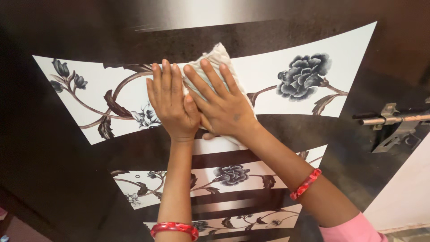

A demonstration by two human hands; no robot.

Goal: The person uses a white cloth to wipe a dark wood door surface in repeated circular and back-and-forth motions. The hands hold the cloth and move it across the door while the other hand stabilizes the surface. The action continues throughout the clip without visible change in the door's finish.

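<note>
Pressing a pale folded cloth (pixel 218 57) flat against the door (pixel 53 170), I have both palms on it so that the whole pad bears on the glossy surface instead of bunching up. My right hand (pixel 224 103) lies spread over the cloth, fingers straight and fanned toward its upper end, nothing curled around it. My left hand (pixel 171 104) is also open and flat, set just beside the right one and touching it at the thumb side, partly on the cloth's left edge and partly on the panel, which steadies the cloth from slipping sideways. The cloth sits on the upper white band of the door's printed pattern, between the brown vine (pixel 112 101) toward the left edge and the grey flower (pixel 302 76) toward the right. Near the right edge a metal bolt latch (pixel 392 118) sticks out, well apart from my hands. A red bangle (pixel 306 183) circles each wrist.
</note>
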